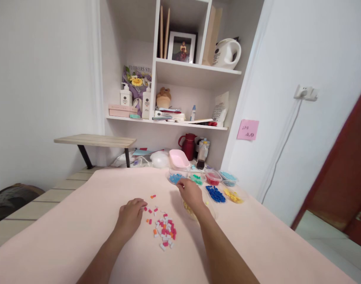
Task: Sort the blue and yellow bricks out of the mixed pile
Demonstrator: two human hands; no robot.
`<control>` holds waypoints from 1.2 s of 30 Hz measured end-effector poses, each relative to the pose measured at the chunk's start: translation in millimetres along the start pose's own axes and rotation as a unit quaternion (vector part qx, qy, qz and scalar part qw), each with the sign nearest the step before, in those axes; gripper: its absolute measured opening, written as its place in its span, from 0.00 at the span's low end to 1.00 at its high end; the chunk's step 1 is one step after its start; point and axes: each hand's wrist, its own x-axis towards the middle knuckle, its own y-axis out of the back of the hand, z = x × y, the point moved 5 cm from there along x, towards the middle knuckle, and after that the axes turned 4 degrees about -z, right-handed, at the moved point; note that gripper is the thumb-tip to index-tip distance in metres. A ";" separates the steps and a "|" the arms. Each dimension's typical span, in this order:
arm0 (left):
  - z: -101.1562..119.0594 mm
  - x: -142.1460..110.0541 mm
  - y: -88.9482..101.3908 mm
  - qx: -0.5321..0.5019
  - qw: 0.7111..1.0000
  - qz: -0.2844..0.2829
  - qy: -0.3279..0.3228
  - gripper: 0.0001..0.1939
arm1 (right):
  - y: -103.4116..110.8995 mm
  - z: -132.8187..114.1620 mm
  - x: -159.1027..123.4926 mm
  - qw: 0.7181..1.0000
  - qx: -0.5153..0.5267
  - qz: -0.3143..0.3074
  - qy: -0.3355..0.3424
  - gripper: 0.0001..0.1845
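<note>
My left hand (131,215) rests low over the pink tabletop, its fingers loosely bent and the thumb apart from them. Its fingertips are beside, perhaps touching, small pink and white toy bricks (150,211). To its right lies a loose pile of pink, white and orange bricks (165,230). My right hand (191,194) reaches forward with its fingers pinched together; what they hold, if anything, is hidden. Its fingertips are at the near edge of a clear tub of blue bricks (176,178). Under my right wrist stands a clear tub with pale yellow bricks (188,211), partly covered.
Tubs of green bricks (196,178), red pieces (213,178), light blue pieces (228,177), dark blue bricks (216,194) and yellow bricks (234,195) stand right of my right hand. Behind are a pink basin (179,158), a red jug (188,146) and a bottle (202,156).
</note>
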 end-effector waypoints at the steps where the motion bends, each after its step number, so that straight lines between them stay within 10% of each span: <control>1: -0.4 0.4 0.2 -0.002 1.000 0.003 -0.001 0.19 | 5.1 5.6 -0.2 1.000 -0.017 0.000 -0.019 0.16; 9: -7.3 5.0 -0.6 -0.117 0.991 0.063 -0.004 0.16 | 29.4 20.1 -18.5 0.994 -0.104 -0.036 -0.016 0.19; 16: -31.1 10.2 3.2 -0.203 0.963 0.172 0.049 0.23 | -23.2 -34.9 -101.4 0.924 0.014 -0.143 0.355 0.41; 24: -31.4 5.0 8.9 -0.208 0.955 0.204 0.059 0.20 | -58.9 -55.8 -86.6 0.943 0.019 -0.125 0.308 0.38; 36: -18.5 5.9 0.7 -0.137 0.983 0.107 0.055 0.20 | -87.8 -78.6 -20.1 0.971 0.033 -0.096 0.217 0.18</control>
